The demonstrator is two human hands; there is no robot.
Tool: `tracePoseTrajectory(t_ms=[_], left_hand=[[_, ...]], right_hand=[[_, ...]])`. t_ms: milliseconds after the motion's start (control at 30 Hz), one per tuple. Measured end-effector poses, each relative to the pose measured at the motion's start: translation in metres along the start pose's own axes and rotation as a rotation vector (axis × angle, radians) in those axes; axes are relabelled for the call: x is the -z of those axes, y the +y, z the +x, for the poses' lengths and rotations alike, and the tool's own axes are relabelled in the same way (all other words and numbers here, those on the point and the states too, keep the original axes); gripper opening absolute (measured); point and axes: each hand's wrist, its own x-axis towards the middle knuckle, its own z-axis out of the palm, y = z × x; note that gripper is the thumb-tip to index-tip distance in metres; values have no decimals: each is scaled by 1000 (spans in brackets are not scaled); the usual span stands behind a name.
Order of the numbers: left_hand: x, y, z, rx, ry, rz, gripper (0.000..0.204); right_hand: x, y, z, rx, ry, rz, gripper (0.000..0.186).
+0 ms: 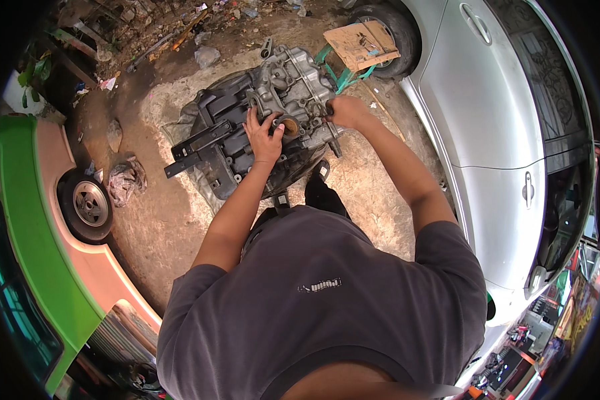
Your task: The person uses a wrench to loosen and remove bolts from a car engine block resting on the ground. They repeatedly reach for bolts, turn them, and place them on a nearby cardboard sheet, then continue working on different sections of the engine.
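A grey cast-metal transmission housing, greasy and uneven, lies in front of me on a black plastic part with ribs and brackets. My left hand rests on the near left side of the casting, fingers spread, beside a round brownish opening. At the casting's right edge, my right hand is closed, fingers curled in. Something dark shows at its fingertips, too small to make out. A metal shaft end sticks out just below that hand.
A green stool with a worn wooden top stands beyond the casting, small tools on it. A silver car closes off the right side; a green and pink vehicle stands left. Crumpled plastic and litter lie on the ground.
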Motion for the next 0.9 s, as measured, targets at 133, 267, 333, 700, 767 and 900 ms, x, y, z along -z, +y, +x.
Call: tracePoseTrajectory(t_ms=[133, 267, 333, 700, 767, 900], left_hand=[[-1, 0, 0, -11, 11, -1, 41], [-1, 0, -1, -5, 9, -5, 41], [-2, 0, -1, -11, 10, -16, 41], [-2, 2, -1, -20, 25, -28, 46], [-1, 3, -1, -23, 20, -36, 46], [-1, 5, 1, -3, 10, -31, 46]], right_hand=[[4, -4, 3, 5, -18, -1, 39], [0, -5, 4, -18, -19, 27, 38], [-10, -9, -2, -53, -2, 119, 37], [-81, -52, -41, -401, 427, 296, 35], [-91, -59, -43, -446, 464, 362, 32], [-102, -59, -43, -440, 528, 418, 29]])
